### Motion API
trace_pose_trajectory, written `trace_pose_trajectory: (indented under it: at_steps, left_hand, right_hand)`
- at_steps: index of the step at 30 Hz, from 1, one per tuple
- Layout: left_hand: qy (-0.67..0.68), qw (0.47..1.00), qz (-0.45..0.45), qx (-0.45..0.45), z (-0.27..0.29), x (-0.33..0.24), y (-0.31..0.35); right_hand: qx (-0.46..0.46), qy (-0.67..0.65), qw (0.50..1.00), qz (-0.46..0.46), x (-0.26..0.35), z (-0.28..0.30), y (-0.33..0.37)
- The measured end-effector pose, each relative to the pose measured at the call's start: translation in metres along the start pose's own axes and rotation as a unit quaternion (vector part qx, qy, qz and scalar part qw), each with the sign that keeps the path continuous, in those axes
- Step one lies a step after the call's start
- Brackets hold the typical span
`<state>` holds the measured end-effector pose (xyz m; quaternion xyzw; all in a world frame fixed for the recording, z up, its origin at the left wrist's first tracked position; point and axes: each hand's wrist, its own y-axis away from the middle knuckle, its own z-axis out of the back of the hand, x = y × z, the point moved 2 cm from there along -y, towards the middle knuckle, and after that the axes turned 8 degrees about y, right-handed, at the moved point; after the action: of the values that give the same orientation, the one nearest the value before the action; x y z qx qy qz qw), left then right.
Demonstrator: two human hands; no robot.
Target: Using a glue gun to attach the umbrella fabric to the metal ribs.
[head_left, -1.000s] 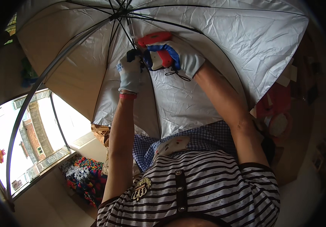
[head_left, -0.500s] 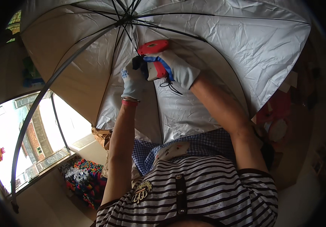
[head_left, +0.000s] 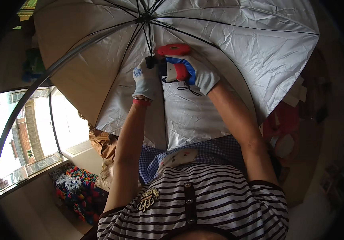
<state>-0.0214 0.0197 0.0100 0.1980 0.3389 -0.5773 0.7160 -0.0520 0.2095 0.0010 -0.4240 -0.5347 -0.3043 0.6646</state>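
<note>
An open umbrella with a silvery underside (head_left: 204, 108) spreads in front of me, its dark ribs meeting at the hub (head_left: 144, 18). My left hand (head_left: 143, 80), in a pale knit glove, is closed around a black piece (head_left: 150, 62) at the near end of the umbrella's thin shaft. In my gloved right hand (head_left: 202, 76) is a red and white hand-held device (head_left: 176, 72) with a dark front end and a black wrist cord (head_left: 190, 90). That front end points at the black piece, a small gap between them. A red rounded part (head_left: 174, 49) shows above my right fingers.
One dark curved rib (head_left: 32, 90) arches close by on the left. Beyond it is a bright window (head_left: 28, 136). A multicoloured woven heap (head_left: 78, 192) and crumpled brown paper (head_left: 102, 142) lie lower left. Blue checked cloth (head_left: 152, 164) covers my lap.
My right hand and the device have drawn away to the right from my left hand, opening a gap. The umbrella and both hands have shifted slightly right in view.
</note>
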Motion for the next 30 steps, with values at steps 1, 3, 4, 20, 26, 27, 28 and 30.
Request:
trace_pose_trajectory:
  at_steps: [1,3,4,20,26,27,28,30]
  left_hand:
    - [0.015,1.0,-0.005,0.001,-0.001,0.002,-0.001]
    - [-0.005,1.0,0.009,0.007,-0.001,0.005,-0.002]
    - [-0.028,0.999,0.029,0.005,-0.001,0.007,-0.003]
    - [-0.097,0.994,-0.033,-0.023,0.01,0.004,-0.018]
    - [-0.251,0.966,-0.061,0.018,0.052,-0.02,-0.041]
    - [-0.332,0.942,-0.052,0.012,0.067,-0.022,-0.049]
    - [-0.328,0.944,-0.041,0.019,0.08,-0.022,-0.057]
    - [-0.357,0.934,-0.01,-0.022,0.108,-0.019,-0.071]
  right_hand:
    - [0.001,0.081,0.99,0.115,-0.001,0.0,0.006]
    - [0.007,-0.029,0.998,0.058,-0.015,-0.002,0.016]
    - [0.026,-0.212,0.97,-0.116,-0.027,-0.005,0.021]
    - [0.207,-0.219,0.937,-0.176,-0.006,0.016,0.064]
    - [0.151,-0.029,0.988,-0.028,0.013,0.042,0.035]
    - [0.137,-0.116,0.982,-0.06,0.019,0.044,0.03]
    - [0.124,-0.202,0.967,-0.093,0.022,0.043,0.024]
    - [0.114,-0.287,0.943,-0.123,0.027,0.031,0.02]
